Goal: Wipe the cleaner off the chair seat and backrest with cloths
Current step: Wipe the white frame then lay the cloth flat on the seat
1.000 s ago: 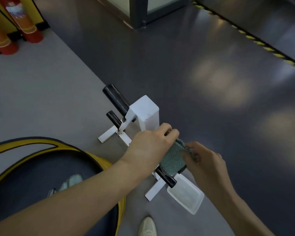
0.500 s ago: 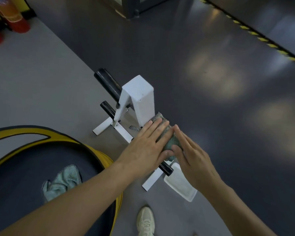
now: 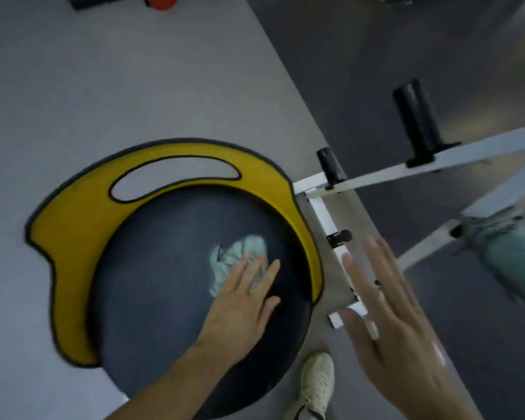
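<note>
The chair's round dark seat (image 3: 152,286) fills the lower left, with its yellow backrest (image 3: 82,213) curving round the far side. A crumpled pale green cloth (image 3: 240,253) lies on the seat. My left hand (image 3: 243,298) lies flat over the cloth's near edge, fingers straight. My right hand (image 3: 385,316) hovers to the right of the seat with fingers spread, holding nothing. A second, darker green cloth (image 3: 503,247) hangs over the white rack at the right edge.
A white metal rack (image 3: 325,219) with black pegs (image 3: 415,122) stands on the floor right of the chair. My shoe (image 3: 315,386) is below it. Red objects (image 3: 161,0) sit at the top edge. Grey mat left, dark floor right.
The view swung left from the rack to the chair. Both hands left the green cloth on the rack; my left hand now rests on the cloth on the seat.
</note>
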`<state>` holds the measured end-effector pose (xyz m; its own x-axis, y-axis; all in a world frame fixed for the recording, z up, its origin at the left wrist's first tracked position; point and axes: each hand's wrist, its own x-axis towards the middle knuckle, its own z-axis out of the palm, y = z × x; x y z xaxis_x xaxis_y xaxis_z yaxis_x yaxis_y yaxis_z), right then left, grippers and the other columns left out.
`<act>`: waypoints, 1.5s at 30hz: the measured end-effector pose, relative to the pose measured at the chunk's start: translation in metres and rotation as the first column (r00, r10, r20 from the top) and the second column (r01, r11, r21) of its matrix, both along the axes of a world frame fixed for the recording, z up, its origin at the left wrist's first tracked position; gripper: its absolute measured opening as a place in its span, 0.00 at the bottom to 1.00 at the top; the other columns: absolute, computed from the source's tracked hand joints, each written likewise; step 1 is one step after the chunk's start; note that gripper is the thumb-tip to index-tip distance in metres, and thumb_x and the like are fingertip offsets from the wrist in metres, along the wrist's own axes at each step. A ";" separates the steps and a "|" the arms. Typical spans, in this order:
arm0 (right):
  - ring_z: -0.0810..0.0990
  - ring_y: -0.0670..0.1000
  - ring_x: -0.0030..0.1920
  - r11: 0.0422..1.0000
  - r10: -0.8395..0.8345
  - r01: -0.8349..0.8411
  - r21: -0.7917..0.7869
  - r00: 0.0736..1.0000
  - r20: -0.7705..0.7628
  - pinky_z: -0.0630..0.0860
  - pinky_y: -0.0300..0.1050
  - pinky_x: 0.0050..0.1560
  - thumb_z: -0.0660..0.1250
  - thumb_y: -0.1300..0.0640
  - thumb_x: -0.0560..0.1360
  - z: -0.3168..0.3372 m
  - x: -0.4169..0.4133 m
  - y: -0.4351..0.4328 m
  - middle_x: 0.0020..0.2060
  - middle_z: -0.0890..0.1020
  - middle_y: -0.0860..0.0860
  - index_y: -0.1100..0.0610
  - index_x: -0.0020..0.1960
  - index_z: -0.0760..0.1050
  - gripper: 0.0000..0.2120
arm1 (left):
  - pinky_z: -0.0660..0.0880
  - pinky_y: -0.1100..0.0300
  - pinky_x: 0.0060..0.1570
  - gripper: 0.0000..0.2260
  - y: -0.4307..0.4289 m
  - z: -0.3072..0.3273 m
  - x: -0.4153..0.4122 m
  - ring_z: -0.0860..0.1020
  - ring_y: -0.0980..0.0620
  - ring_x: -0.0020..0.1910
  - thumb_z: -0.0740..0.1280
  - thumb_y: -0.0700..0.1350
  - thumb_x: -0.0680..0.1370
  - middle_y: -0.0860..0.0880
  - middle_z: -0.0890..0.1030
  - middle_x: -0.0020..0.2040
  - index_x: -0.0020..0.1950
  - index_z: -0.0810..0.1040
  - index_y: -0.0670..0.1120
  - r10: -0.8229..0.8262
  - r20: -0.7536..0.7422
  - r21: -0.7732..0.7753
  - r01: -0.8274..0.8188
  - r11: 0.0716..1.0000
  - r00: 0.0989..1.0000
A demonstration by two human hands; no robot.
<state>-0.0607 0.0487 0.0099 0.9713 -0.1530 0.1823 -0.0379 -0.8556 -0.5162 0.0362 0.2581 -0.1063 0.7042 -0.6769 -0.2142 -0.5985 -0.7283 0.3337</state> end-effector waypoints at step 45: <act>0.74 0.43 0.39 0.944 0.323 -0.328 -0.030 0.939 -0.114 0.68 0.34 0.38 0.65 0.47 0.81 -0.091 0.227 0.125 0.42 0.79 0.44 0.51 0.53 0.79 0.09 | 0.74 0.66 0.47 0.03 0.206 0.024 0.163 0.79 0.59 0.48 0.68 0.45 0.81 0.58 0.82 0.47 0.52 0.82 0.52 0.418 -0.276 -0.484 -0.501 0.717 0.865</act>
